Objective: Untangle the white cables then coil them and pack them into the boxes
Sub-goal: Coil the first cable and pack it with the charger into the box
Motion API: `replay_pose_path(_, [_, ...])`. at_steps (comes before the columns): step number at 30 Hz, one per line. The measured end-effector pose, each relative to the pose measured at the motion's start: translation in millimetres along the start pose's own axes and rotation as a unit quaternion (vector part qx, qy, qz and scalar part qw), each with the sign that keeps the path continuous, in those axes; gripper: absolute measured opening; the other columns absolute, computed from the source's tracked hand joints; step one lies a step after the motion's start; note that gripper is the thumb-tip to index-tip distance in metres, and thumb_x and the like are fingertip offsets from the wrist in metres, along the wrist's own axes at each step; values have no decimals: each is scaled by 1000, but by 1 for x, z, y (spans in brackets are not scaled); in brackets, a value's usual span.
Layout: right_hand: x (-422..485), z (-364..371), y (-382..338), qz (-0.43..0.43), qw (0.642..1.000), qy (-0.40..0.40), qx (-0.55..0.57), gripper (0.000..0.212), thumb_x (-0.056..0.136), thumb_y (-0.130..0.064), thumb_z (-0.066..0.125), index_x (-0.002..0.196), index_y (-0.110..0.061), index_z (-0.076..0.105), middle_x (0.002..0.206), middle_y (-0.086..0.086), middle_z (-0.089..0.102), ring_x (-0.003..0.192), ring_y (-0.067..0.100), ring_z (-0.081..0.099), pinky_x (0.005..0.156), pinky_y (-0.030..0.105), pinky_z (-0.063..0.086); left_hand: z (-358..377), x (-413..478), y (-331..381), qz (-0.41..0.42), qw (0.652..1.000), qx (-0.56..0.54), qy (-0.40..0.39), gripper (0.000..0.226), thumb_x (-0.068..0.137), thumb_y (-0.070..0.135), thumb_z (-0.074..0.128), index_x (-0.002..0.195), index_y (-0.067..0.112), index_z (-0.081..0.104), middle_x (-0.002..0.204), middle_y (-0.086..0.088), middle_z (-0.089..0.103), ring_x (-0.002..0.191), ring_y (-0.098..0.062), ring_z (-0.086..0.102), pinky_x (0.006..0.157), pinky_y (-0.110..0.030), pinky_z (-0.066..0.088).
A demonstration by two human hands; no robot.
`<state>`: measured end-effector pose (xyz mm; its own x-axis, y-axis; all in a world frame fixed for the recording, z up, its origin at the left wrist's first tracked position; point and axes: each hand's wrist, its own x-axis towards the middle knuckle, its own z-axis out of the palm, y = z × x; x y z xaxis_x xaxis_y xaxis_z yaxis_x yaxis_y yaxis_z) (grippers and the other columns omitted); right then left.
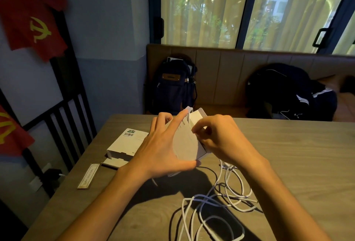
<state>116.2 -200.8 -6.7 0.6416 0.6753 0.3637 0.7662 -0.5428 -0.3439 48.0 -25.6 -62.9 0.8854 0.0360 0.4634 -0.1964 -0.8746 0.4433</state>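
Note:
A small white box (187, 144) is held above the table's middle between both hands. My left hand (163, 148) clasps its left face, thumb under the near corner and fingers spread along the top. My right hand (221, 137) pinches the box's right edge near its raised flap. A second white box (126, 144) with a barcode label lies flat on the table to the left, its end open. Tangled white cables (221, 200) lie loose on the table in front of me, below my right wrist, running off the bottom edge.
A narrow paper-wrapped packet (89, 176) lies near the wooden table's (297, 154) left edge. Beyond the far edge is a padded bench with a dark backpack (174, 85) and dark clothing (288, 91). A black chair back (63, 125) stands at the left.

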Motion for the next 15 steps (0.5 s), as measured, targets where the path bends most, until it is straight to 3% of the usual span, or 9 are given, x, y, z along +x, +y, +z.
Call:
replay_pose_path(3, [1, 3, -2, -34, 996, -45, -74, 24, 98, -17, 63, 118, -22, 74, 120, -2, 65, 107, 15, 62, 85, 31, 57, 0, 0, -2, -7, 1000, -3, -5, 126, 56, 72, 81, 152, 54, 1, 134, 12, 23, 124, -8, 29, 101, -36, 48])
replay_pose_path(6, [3, 6, -3, 21, 995, -23, -94, 27, 95, -25, 67, 121, -28, 68, 124, -4, 53, 112, 16, 53, 85, 29, 56, 1, 0, -4, -8, 1000, 7, -11, 126, 57, 73, 80, 151, 55, -1, 134, 12, 23, 123, -7, 30, 101, -35, 47])
replay_pose_path(9, [3, 7, 1, 53, 993, -33, -98, 27, 94, -25, 68, 119, -23, 62, 120, 0, 57, 106, 18, 56, 84, 32, 58, 3, -2, -4, -1, 1000, 20, -20, 126, 57, 74, 80, 153, 54, 1, 132, 11, 25, 121, -7, 31, 98, -33, 49])
replay_pose_path(12, [1, 2, 13, 42, 996, -70, -30, 22, 96, -21, 66, 115, -22, 56, 108, 0, 67, 92, 17, 67, 77, 35, 62, 3, -2, -6, -1, 999, 30, -24, 125, 57, 75, 79, 154, 52, 3, 132, 10, 25, 121, -8, 31, 98, -35, 50])
replay_pose_path(15, [1, -4, 19, 52, 996, -74, 14, 32, 93, -18, 70, 120, -22, 53, 100, -2, 70, 88, 15, 69, 79, 36, 63, 1, -1, -9, -14, 999, 24, -18, 124, 58, 75, 79, 153, 53, 2, 134, 11, 24, 122, -7, 30, 100, -34, 47])
